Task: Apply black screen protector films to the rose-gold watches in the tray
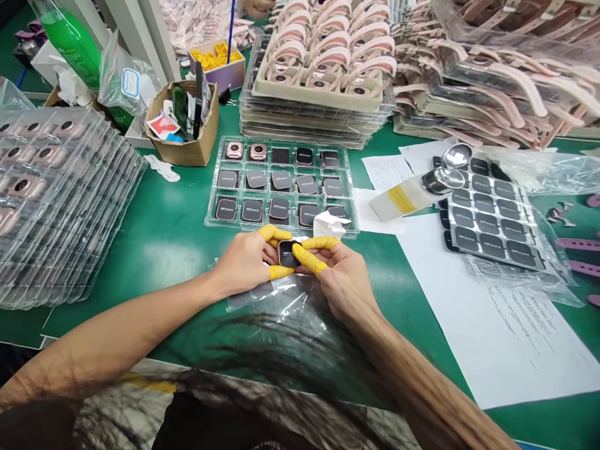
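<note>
A green surface (164,262) carries stacks of clear trays (60,231) on the left, cut off by the edge of the view, and pink straps (510,87) piled at the far right. The watch (286,255) has pale lettering on its dark face that begins "HiF"; the rest is partly hidden by the right thumb. Similar lettering marks many of the pieces in the plastic tray (210,209), too small to read surely. The print on the paper sheet (462,350) and on the blue-edged label (130,82) cannot be made out. A crumpled tissue (330,225) covers part of the tray's near right corner, and blurred dark hair (234,381) crosses the lower view.

The watch is between the two hands, just in front of the tray and above a clear plastic sheet (300,312). The left hand (246,259) pinches its left side between yellow-covered fingers and thumb; the right hand (344,275) grips its right side, thumb on the face.
</note>
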`<action>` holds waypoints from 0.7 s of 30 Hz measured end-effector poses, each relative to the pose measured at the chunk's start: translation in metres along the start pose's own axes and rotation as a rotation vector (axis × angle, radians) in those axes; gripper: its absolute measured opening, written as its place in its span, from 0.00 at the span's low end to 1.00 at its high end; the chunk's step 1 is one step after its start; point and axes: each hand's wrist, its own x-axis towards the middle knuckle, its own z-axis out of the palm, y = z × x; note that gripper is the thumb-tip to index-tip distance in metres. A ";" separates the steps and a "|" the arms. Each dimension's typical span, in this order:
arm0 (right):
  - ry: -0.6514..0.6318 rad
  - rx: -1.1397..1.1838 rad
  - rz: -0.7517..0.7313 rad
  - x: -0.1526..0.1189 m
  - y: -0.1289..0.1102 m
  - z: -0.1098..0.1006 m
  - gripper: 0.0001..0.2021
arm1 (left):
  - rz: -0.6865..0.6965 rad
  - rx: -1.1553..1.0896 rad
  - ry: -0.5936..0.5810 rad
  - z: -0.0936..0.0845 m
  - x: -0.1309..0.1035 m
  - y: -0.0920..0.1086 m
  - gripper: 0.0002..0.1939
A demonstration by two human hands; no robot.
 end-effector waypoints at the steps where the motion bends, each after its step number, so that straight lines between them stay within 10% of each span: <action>1: 0.002 -0.001 -0.001 0.000 0.000 0.000 0.31 | -0.001 0.001 0.000 0.000 0.000 0.000 0.27; 21: -0.014 -0.021 -0.025 0.001 0.004 0.001 0.31 | 0.005 -0.024 0.001 0.000 0.000 0.000 0.28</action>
